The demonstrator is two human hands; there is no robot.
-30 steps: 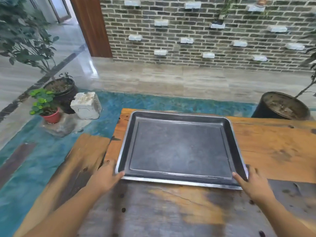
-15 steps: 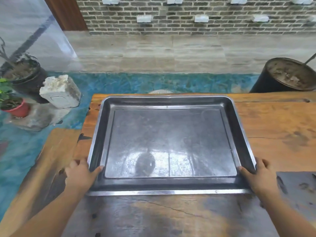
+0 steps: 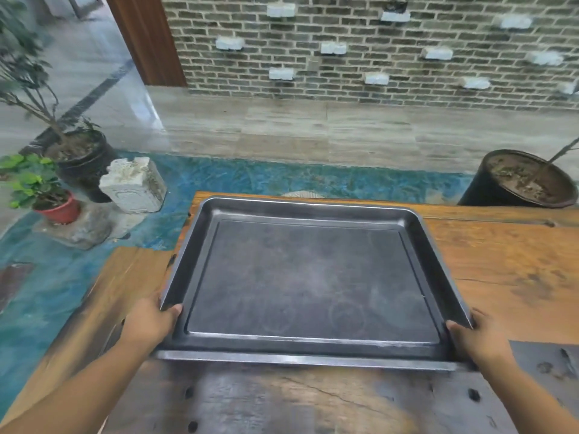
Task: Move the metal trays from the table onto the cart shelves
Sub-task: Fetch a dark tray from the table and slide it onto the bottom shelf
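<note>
Metal tray point(image 3: 313, 277) is sitting over the wooden desk point(image 3: 507, 261), long side toward the person, with nothing lying in it; its dark base is showing faint ring marks; cannot tell whether it is resting on the desk or hanging just off it.

Left hand point(image 3: 150, 321) is clamping the tray's near-left corner, thumb hooking over the rim onto the inner wall, remaining fingers hidden beneath; right hand point(image 3: 479, 339) is doing the same at the tray's near-right corner, thumb lying on the inner wall, fingers wrapping under the edge.

The desk is running on past the tray's right side in orange wood, and turning dark and pitted with small holes on the near side of the tray.

Beyond the tray's far edge a blue floor patch point(image 3: 313, 178) is showing, then pale tiles, then a brick wall point(image 3: 344, 61) with white blocks jutting out.

Far-left of the tray: a white stone block point(image 3: 133, 184), a green plant in a red pot point(image 3: 59, 211), a black planter point(image 3: 84, 164) behind them; far-right of the tray: a dark soil-filled pot point(image 3: 526, 180).
</note>
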